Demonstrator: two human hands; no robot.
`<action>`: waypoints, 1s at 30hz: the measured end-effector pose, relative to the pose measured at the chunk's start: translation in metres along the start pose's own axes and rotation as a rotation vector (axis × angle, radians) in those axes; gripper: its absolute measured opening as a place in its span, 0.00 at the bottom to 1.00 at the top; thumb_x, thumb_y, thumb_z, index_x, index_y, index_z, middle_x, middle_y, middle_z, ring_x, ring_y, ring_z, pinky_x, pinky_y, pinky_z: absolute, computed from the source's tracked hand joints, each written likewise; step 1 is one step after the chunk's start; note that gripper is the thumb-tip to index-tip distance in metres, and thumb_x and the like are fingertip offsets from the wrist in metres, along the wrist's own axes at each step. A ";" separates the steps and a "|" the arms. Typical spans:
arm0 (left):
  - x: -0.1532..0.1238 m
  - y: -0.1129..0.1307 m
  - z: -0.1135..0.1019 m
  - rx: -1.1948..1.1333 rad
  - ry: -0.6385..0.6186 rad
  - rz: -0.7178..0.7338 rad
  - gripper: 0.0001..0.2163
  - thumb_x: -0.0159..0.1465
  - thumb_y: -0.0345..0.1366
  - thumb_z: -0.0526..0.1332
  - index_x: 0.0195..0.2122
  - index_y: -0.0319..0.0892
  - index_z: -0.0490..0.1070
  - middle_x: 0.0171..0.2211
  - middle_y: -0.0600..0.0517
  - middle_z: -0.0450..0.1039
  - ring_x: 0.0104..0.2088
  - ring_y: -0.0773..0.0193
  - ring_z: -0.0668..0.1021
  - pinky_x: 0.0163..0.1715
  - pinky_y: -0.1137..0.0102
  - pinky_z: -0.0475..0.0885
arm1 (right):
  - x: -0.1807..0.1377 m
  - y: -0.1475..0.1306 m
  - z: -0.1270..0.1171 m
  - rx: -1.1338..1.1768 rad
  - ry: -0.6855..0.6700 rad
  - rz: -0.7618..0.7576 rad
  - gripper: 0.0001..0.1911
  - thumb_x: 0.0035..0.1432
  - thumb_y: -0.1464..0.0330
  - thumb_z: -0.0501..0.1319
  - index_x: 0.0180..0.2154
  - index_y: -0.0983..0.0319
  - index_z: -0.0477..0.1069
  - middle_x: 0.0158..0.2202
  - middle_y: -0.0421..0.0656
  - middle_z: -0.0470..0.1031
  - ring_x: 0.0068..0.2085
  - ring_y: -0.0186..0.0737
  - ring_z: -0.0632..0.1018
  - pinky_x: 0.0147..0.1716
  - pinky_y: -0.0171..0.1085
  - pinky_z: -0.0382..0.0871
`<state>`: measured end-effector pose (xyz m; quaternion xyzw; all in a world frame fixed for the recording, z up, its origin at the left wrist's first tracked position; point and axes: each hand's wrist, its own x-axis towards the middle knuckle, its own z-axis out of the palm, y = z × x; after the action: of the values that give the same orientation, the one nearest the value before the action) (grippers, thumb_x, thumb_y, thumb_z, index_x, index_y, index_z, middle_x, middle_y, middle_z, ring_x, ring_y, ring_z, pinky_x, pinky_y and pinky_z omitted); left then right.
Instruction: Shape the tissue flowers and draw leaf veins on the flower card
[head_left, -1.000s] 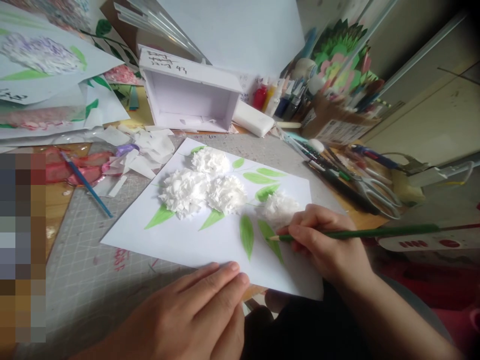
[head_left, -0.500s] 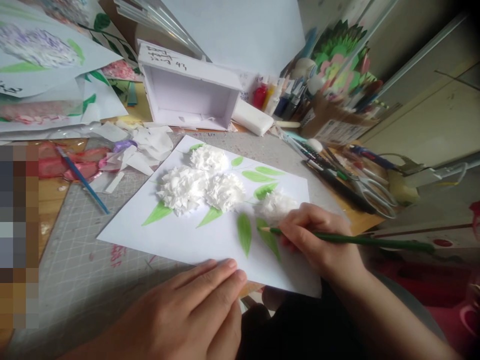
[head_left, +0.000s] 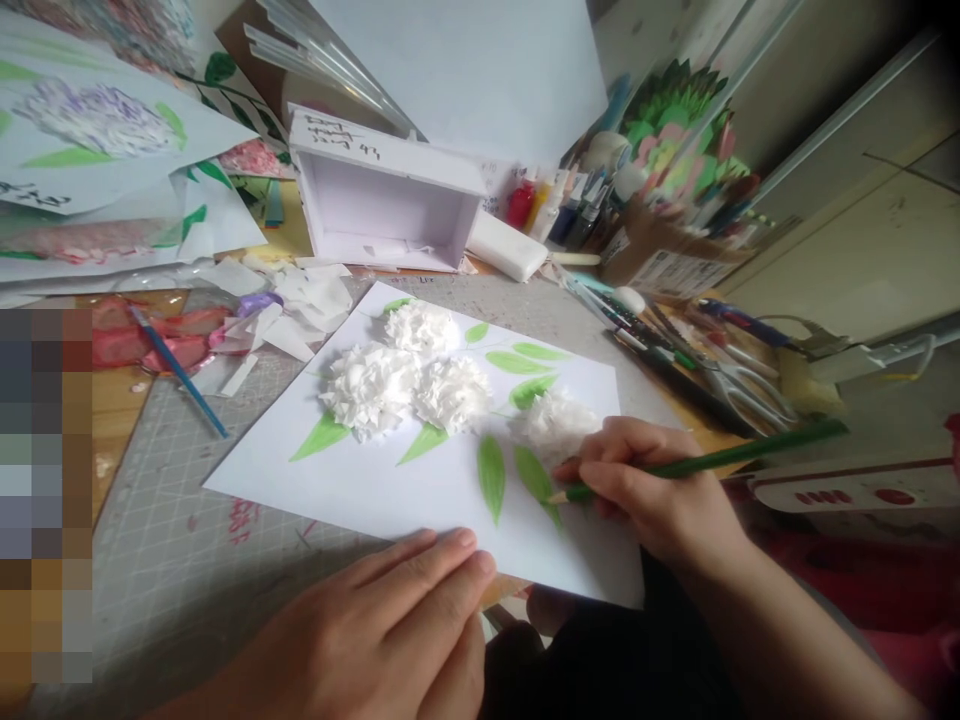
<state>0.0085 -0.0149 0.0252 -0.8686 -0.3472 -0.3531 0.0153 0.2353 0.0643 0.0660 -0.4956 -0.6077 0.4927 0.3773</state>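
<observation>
A white sheet of paper [head_left: 420,500] lies on the grey cutting mat, bearing several ruffled white paper flowers [head_left: 371,390] and green drawn leaves [head_left: 491,478]. My right hand [head_left: 652,490] grips a green colored pencil [head_left: 720,458]. Its tip touches the lower part of the rightmost leaf [head_left: 535,478], just below the right-hand flower [head_left: 556,420]. Fingers outstretched, my left hand [head_left: 397,610] rests flat on the front edge of the sheet and holds nothing.
Paper scraps [head_left: 300,305] and a blue paintbrush [head_left: 180,370] lie left of the sheet. An open white box [head_left: 382,205] stands behind it. To the right are scissors [head_left: 750,395], pens and a cardboard box [head_left: 667,255] of tools. The cutting mat [head_left: 172,530] covers the tabletop.
The pencil tip has slid down and right along the rightmost leaf, and the pencil's back end has tipped upward. My left hand stays on the paper. The camera view has shifted slightly.
</observation>
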 end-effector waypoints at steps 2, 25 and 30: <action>-0.001 -0.002 0.000 0.019 0.014 0.049 0.10 0.63 0.27 0.52 0.35 0.40 0.74 0.43 0.51 0.75 0.49 0.62 0.74 0.58 0.67 0.60 | -0.004 0.001 -0.007 0.165 0.009 0.018 0.13 0.51 0.75 0.62 0.18 0.60 0.64 0.14 0.36 0.63 0.26 0.39 0.76 0.29 0.36 0.70; 0.012 0.013 -0.032 0.120 -0.067 0.169 0.14 0.66 0.35 0.49 0.49 0.42 0.69 0.45 0.47 0.73 0.46 0.56 0.75 0.45 0.63 0.72 | -0.059 -0.007 0.004 -0.967 -0.103 -0.850 0.08 0.58 0.73 0.55 0.38 0.61 0.71 0.35 0.49 0.78 0.34 0.47 0.77 0.35 0.45 0.73; 0.010 0.011 -0.022 0.146 -0.063 0.111 0.12 0.64 0.30 0.49 0.39 0.39 0.72 0.38 0.46 0.75 0.39 0.54 0.78 0.34 0.62 0.76 | -0.050 -0.017 -0.001 -0.508 -0.066 -0.516 0.17 0.63 0.59 0.51 0.49 0.58 0.70 0.36 0.47 0.77 0.36 0.46 0.78 0.33 0.40 0.73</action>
<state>0.0071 -0.0231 0.0500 -0.8937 -0.3237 -0.2981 0.0872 0.2439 0.0155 0.0846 -0.3877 -0.8277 0.2302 0.3342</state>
